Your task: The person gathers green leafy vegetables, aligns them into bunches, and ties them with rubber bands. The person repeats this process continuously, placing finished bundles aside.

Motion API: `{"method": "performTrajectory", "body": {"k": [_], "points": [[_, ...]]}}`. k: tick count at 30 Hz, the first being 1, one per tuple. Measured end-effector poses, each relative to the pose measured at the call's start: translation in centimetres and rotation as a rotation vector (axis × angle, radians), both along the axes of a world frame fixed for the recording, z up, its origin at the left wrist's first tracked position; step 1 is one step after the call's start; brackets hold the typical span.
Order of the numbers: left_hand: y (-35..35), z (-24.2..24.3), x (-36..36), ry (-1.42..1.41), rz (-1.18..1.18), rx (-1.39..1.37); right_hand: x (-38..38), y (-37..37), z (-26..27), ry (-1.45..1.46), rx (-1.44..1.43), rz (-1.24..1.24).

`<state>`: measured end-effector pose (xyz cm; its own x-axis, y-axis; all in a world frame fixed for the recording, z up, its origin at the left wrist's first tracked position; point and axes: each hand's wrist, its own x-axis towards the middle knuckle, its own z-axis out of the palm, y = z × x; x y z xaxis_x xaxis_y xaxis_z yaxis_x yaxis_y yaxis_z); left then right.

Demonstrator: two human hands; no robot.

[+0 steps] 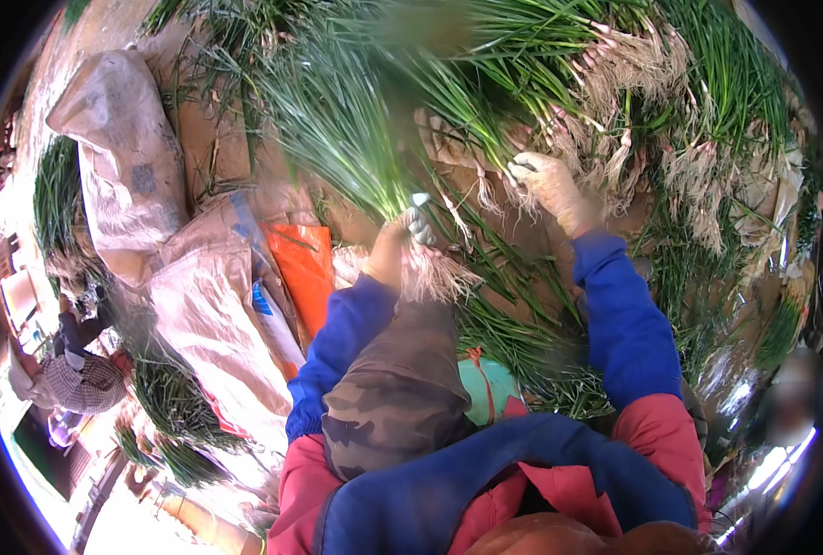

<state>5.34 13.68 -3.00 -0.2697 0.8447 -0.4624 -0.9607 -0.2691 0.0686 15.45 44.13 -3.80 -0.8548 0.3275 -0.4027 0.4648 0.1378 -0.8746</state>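
Note:
My left hand [394, 243], in a pale work glove with grey fingertips, grips a thick bunch of green onions [356, 139] just above the roots. The leaves fan out away from me, and the pale roots [439, 272] hang toward my knee. To the right, my gloved right hand [550, 186] has its fingers curled at the lower stems of a few green onions [477, 132]. Their roots show below the fingers; the exact grip is partly hidden. Just beyond that hand lies a large pile of green onions [626, 62] with pinkish bulbs and tangled roots.
A stuffed woven sack [130, 166], a flattened sack [206, 305] and an orange plastic sheet [304, 267] lie at left. Loose leaves [522, 340] cover the ground beside a green seat-like object [487, 388] by my leg. Another person [81, 381] is at far left; more onions [744, 76] lie right.

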Motion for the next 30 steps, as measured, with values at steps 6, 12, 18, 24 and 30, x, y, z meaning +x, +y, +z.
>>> {"method": "performTrajectory", "body": {"k": [6, 12, 18, 24, 30], "points": [[1.6, 3.6, -0.2, 0.094, -0.079, -0.278, 0.5, -2.4, 7.9, 0.021, 0.119, -0.198], [0.8, 3.2, 0.0, 0.173, -0.068, -0.312, 2.6, 1.9, 10.9, 0.231, 0.340, -0.197], [0.6, 2.0, 0.2, 0.104, -0.051, -0.281, 11.0, 23.6, 15.6, 0.260, 1.105, -0.435], [1.1, 2.1, 0.3, 0.149, -0.083, -0.349, 11.3, 25.5, 13.8, -0.312, 1.380, -0.277], [0.1, 2.0, 0.6, 0.116, -0.042, -0.376, 1.2, 3.0, 7.2, 0.244, 0.721, 0.281]]}}
